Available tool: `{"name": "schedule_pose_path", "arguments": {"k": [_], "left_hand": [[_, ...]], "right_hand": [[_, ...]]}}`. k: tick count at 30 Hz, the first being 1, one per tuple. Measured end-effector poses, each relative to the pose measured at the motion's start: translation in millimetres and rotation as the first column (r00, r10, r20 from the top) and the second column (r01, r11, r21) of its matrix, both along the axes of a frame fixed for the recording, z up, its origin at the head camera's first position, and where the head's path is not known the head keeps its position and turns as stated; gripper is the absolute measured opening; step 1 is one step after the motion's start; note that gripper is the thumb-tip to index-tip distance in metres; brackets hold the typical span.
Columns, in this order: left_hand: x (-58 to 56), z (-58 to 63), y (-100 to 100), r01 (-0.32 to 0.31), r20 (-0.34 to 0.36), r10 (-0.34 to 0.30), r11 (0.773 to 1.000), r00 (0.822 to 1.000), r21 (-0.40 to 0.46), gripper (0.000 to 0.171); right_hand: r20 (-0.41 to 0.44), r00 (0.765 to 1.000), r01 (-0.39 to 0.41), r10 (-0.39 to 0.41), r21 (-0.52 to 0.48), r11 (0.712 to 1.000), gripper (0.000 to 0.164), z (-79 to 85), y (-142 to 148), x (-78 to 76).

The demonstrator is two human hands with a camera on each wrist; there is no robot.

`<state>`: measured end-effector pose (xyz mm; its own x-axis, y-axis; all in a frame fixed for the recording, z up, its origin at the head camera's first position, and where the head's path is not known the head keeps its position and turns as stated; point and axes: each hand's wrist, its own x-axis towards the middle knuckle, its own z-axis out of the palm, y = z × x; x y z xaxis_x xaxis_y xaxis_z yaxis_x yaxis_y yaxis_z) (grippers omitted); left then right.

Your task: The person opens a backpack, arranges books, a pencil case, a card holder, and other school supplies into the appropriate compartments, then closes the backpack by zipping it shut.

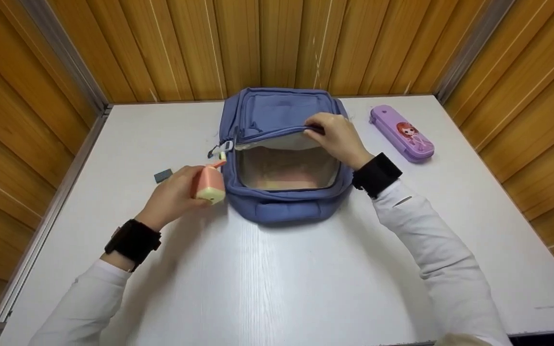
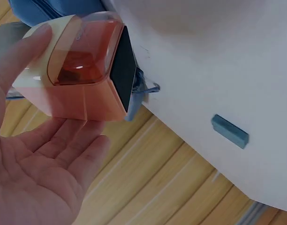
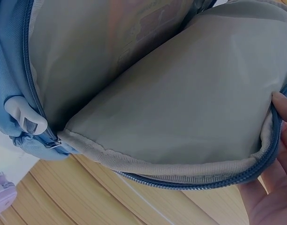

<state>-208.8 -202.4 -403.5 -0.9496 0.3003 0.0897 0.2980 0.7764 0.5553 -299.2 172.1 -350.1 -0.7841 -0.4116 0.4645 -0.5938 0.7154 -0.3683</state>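
Observation:
A pink and cream crank pencil sharpener [image 1: 211, 184] is gripped between the thumb and fingers of my left hand [image 1: 172, 193], just left of the backpack. In the left wrist view, the sharpener [image 2: 87, 70] shows a see-through reddish drawer and a dark base. The blue backpack [image 1: 289, 212] lies on the table with its front compartment unzipped. My right hand [image 1: 340, 138] pinches the zippered edge of its flap [image 1: 277, 135] and holds it up. Through the right wrist view, the flap's grey lining [image 3: 195, 93] hangs away from the compartment, where something faintly pinkish shows.
A purple pencil case [image 1: 399, 130] with a cartoon figure lies right of the backpack. Left of it, near my left hand, is a small blue-green block [image 1: 163, 176]. Wood-patterned walls [image 1: 286, 43] enclose the white table [image 1: 277, 278] at the back and sides.

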Motion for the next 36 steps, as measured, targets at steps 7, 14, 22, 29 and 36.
{"name": "schedule_pose_path", "arguments": {"k": [7, 14, 22, 29, 36], "left_hand": [[-6.8, 10.4, 30.5, 0.073, -0.066, -0.078, 0.995, 0.995, -0.074, 0.074], [-16.8, 24.5, 59.3, 0.105, -0.087, -0.117, 0.985, 0.989, -0.136, 0.073], [-29.7, 17.2, 86.6, 0.085, -0.136, -0.099, 0.991, 0.986, -0.103, 0.061], [-33.7, -5.2, 106.4, 0.061, -0.255, -0.084, 0.993, 0.963, -0.098, 0.052], [-48.3, -15.0, 124.0, 0.084, -0.28, -0.111, 0.991, 0.954, -0.107, 0.051]], "right_hand": [[0.003, 1.0, -0.003, 0.003, 0.001, 1.0, 0.019, -1.4, -0.1, -0.4], [-0.01, 1.0, -0.005, 0.005, 0.001, 1.0, 0.019, -1.6, 1.4, -2.4], [-0.002, 1.0, -0.001, 0.001, 0.001, 1.0, 0.02, -3.8, 1.1, -2.2], [-0.003, 1.0, -0.009, 0.01, 0.003, 1.0, 0.02, -4.7, -0.9, 0.3], [-0.006, 1.0, -0.018, 0.018, 0.001, 1.0, 0.019, -3.5, -0.6, 2.9]]}}
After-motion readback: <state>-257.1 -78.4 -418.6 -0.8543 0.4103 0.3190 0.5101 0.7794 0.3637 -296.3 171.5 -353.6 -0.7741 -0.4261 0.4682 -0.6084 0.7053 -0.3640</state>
